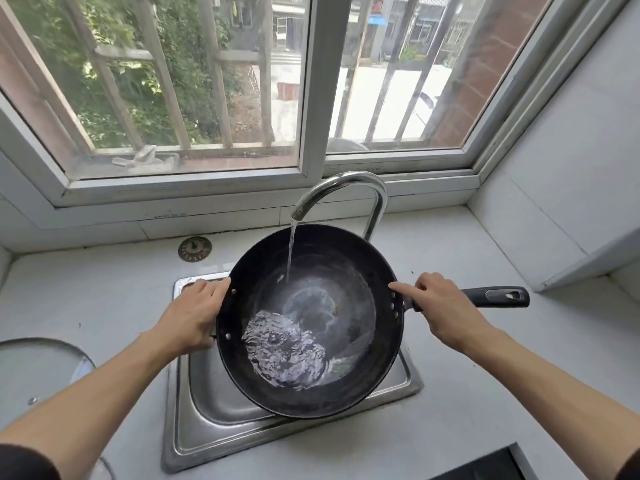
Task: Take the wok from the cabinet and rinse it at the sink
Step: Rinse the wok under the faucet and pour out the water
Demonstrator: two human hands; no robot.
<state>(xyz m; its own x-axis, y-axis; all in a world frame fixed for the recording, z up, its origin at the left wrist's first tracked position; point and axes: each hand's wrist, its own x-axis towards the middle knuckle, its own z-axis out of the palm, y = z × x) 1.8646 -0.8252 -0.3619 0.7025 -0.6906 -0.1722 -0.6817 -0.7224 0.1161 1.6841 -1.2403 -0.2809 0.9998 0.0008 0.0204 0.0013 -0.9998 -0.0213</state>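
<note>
Both bare forearms reaching in, left hand [194, 318] grip closed on wok [311, 320] rim, right hand [443, 311] on handle, tap [343, 188] running

I see a white countertop [104, 292] with a steel sink [194, 427] set into it, a round strainer plug [194, 249] behind, a glass lid [41, 368] at left.

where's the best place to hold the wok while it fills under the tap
Judging by its pose, grip the long black handle, which sticks out rightward, with the right hand. Steady the opposite rim with the left hand: the wok tilts toward the person, with water pooled low.
</note>
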